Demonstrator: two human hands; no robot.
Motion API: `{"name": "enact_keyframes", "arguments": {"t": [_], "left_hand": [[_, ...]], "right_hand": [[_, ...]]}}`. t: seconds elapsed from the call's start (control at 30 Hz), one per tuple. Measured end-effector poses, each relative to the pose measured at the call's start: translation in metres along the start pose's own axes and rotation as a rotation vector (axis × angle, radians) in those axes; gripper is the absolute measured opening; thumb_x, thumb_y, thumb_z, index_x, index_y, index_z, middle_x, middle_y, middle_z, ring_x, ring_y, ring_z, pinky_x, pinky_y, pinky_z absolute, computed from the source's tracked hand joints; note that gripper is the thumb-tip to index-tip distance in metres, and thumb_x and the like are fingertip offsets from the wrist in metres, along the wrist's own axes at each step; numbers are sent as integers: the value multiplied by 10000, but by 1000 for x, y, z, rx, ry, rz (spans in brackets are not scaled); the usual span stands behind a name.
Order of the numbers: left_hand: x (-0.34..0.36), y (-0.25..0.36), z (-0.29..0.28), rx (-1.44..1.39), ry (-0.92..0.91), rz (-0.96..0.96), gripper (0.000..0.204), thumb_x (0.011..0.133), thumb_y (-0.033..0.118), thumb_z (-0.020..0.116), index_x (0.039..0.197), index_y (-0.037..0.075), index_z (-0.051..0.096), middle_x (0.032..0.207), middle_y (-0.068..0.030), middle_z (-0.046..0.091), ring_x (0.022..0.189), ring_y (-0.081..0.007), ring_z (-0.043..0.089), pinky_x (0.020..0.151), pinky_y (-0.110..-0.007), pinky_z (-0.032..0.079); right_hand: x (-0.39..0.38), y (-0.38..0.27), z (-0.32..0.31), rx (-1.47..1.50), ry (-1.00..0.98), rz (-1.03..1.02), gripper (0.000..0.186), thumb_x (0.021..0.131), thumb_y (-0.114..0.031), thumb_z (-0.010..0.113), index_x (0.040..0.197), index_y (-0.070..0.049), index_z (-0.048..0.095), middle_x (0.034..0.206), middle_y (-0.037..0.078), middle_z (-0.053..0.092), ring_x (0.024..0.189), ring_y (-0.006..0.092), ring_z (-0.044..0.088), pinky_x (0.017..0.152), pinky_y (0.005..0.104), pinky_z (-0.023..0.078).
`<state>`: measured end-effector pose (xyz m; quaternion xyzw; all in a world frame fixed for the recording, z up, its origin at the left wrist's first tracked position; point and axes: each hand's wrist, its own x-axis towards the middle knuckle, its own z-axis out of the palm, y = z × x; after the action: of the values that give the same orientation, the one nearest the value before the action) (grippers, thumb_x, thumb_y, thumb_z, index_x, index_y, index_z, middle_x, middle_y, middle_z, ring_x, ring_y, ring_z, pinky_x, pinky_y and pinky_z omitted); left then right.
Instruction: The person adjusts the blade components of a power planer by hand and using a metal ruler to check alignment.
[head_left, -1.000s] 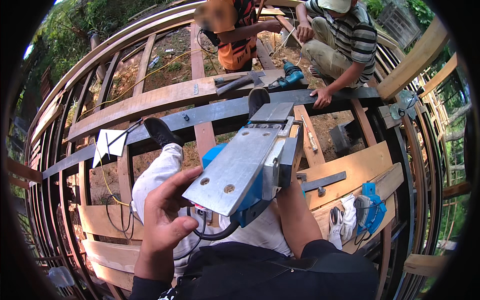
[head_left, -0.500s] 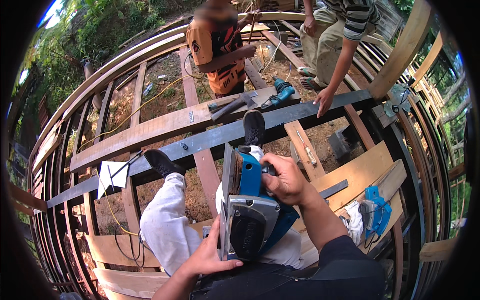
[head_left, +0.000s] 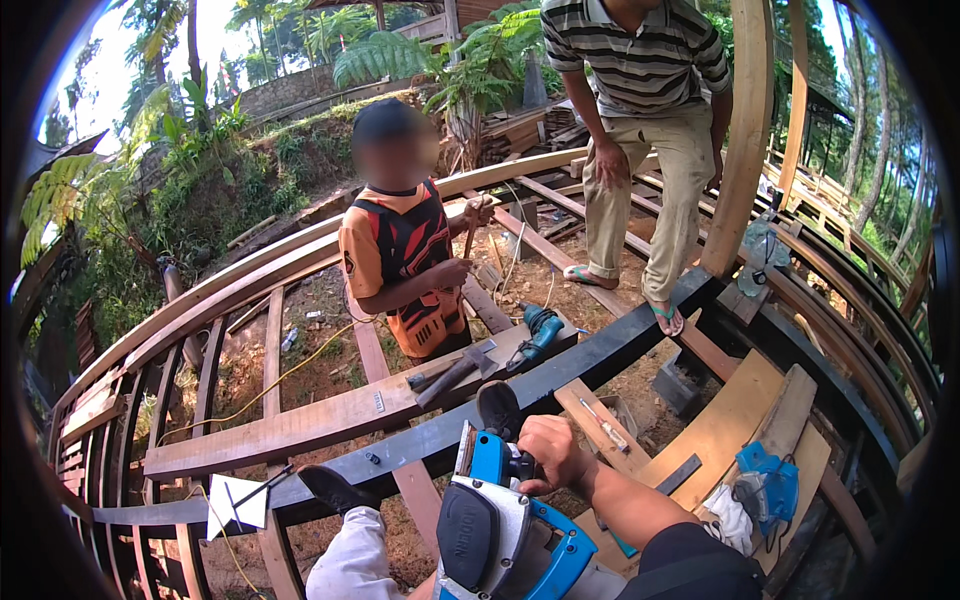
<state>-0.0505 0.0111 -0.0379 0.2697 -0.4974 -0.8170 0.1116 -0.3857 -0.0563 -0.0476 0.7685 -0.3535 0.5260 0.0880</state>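
Framework of rough timber spans reddish earth outdoors; a straight, smooth black beam crosses it beside a pale, grainy plank. Nearer the body sits a blocky blue-and-silver planer, the right hand curled around its dark knob; the left hand is mostly hidden, its grip impossible to tell.

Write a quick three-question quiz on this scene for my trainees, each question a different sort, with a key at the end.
1. Which tool is the camera wearer's right hand holding: (a) a hammer, (b) a planer, (c) a paintbrush?
2. True or false: the teal drill lies on the pale plank.
3. Fill in: the person in the striped shirt wears ____ on their feet.

Key: 1. b; 2. true; 3. sandals.
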Motion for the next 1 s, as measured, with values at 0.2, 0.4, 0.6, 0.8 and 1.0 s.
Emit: {"name": "enact_keyframes", "arguments": {"t": [0.2, 0.4, 0.6, 0.8, 1.0], "left_hand": [[2, 6, -6, -15, -11, 31, 1047, 741, 373, 713, 1527, -46, 162, 1558, -151, 283, 1442, -255, 257, 1183, -376, 163], [18, 12, 2, 234, -6, 146, 1019, 765, 353, 700, 1521, -60, 156, 1550, -189, 283, 1439, -270, 264, 1167, -381, 205], [-1, 12, -7, 433, -35, 26, 1125, 821, 409, 701, 1523, -49, -50, 1577, -250, 120, 1477, -291, 124, 1192, -369, 106], [8, 35, 22, 539, -18, 47, 1060, 791, 386, 700, 1525, -42, 66, 1471, -276, 361, 1353, -306, 409, 1095, -382, 350], [-9, 27, 26, 531, 89, 41, 1111, 772, 412, 726, 1516, -47, 41, 1301, -327, 504, 1167, -331, 573, 990, -386, 447]], "right_hand": [[13, -7, -29, -170, -142, -34, 597, 827, -620, 621, 755, -39, 506, 696, 108, 512, 590, 291, 545, 535, 382, 444], [-26, -1, -23, -12, -111, 246, 629, 874, -624, 566, 837, 2, 512, 700, 155, 527, 616, 358, 581, 586, 416, 488], [-14, -3, -1, 139, -180, 247, 652, 873, -655, 528, 810, -7, 506, 657, 131, 498, 584, 345, 560, 556, 413, 453], [-39, -21, -22, 157, -114, 637, 793, 836, -783, 429, 871, -1, 559, 671, 98, 553, 609, 251, 577, 581, 365, 445], [-25, -15, -30, 342, -363, 663, 865, 874, -778, 355, 1131, 16, 580, 895, 99, 672, 789, 227, 650, 711, 353, 512]]}}
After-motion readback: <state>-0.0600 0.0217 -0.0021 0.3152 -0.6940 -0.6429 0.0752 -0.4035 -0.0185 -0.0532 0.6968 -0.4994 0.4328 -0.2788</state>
